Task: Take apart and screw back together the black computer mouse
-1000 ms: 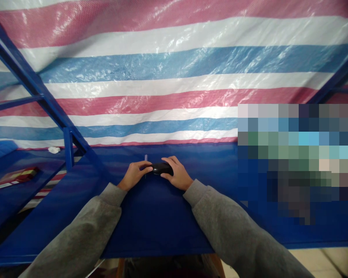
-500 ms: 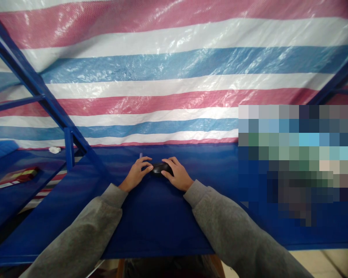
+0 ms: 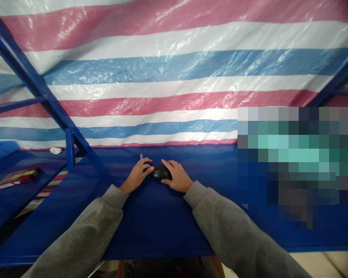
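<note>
A glossy black computer mouse (image 3: 160,173) lies on the dark blue tabletop (image 3: 159,224), between my two hands. My right hand (image 3: 176,175) is around its right end, thumb along the near edge and fingers at the far side. At the left end, the thumb tip of my left hand (image 3: 138,173) meets or nearly meets the mouse; its fingers are spread and slightly bent. Just behind the left fingers stands a small purple object (image 3: 141,156), mostly hidden, its kind unclear.
A red and yellow box (image 3: 19,177), a crumpled white piece (image 3: 55,150) and a blue tray (image 3: 1,150) are on the left table. Blue metal posts (image 3: 70,148) stand at left. A striped tarp (image 3: 162,88) hangs behind. A pixelated area covers the right.
The right fingers have straightened and drawn back a little, so more of the mouse shows. The left hand has hardly moved. The view has shifted slightly.
</note>
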`<state>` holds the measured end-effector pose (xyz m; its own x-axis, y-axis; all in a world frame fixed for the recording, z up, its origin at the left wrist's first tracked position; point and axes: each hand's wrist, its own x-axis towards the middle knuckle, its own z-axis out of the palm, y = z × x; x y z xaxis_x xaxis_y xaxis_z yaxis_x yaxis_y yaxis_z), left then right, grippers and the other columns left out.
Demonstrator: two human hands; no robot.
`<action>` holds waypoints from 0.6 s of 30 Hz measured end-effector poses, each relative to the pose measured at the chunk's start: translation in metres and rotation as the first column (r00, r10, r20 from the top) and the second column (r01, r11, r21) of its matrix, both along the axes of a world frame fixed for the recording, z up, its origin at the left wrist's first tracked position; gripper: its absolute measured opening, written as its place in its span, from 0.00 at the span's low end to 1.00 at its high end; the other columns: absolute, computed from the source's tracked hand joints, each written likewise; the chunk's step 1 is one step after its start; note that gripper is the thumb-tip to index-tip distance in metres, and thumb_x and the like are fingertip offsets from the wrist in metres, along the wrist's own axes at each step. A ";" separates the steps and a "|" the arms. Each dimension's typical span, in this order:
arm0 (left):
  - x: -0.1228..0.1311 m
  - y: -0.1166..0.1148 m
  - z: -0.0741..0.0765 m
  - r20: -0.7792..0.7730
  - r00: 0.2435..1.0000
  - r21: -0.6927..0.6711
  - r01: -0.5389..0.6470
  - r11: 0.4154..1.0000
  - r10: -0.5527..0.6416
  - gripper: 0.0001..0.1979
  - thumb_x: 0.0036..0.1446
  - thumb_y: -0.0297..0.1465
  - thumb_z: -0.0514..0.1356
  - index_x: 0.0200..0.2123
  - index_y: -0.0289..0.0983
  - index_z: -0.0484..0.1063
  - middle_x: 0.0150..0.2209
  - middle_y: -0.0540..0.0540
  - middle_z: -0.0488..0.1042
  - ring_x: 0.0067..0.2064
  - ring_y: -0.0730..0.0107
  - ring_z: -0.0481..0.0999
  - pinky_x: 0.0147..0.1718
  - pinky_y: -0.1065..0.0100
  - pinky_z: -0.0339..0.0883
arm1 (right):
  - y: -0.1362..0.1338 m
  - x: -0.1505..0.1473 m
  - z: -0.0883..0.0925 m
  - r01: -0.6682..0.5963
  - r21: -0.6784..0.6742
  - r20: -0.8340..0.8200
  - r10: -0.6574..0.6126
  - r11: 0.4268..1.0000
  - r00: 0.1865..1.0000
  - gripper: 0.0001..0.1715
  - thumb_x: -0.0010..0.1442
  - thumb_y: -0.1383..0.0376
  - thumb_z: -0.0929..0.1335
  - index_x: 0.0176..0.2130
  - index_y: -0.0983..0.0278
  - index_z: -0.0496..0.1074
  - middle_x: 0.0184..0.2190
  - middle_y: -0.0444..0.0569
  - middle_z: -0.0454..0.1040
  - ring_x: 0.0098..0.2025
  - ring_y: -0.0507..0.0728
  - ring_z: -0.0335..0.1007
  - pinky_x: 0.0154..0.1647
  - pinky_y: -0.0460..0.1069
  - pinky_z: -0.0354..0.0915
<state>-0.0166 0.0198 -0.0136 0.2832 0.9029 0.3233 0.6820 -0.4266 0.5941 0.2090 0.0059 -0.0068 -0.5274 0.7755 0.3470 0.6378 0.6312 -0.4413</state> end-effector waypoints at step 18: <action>0.001 -0.011 0.015 -0.117 0.971 0.024 0.214 0.977 -0.210 0.26 0.48 0.45 0.63 0.49 0.40 0.70 0.51 0.41 0.72 0.58 0.55 0.66 0.61 0.51 0.51 | -0.001 0.001 0.004 -0.014 -0.005 -0.030 0.014 1.000 0.999 0.38 0.50 0.60 0.72 0.57 0.66 0.63 0.52 0.57 0.67 0.54 0.64 0.61 0.55 0.59 0.58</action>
<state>-0.0160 0.0087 0.0017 0.5036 0.8065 0.3097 0.6357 -0.5887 0.4993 0.2105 0.0052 -0.0027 -0.5274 0.7703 0.3585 0.6157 0.6373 -0.4635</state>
